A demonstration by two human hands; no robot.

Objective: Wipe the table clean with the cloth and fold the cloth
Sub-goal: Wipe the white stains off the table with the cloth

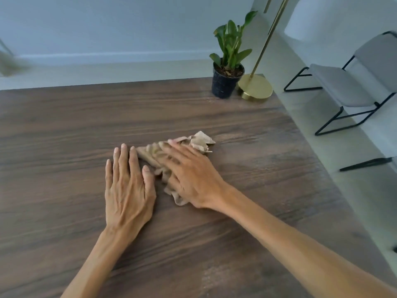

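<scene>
A beige cloth lies crumpled and bunched on the dark wood-grain tabletop, about mid-table, stretching from near left to far right. Much of it is covered by the flat right hand; its far right end sticks out, wrinkled and raised.
</scene>
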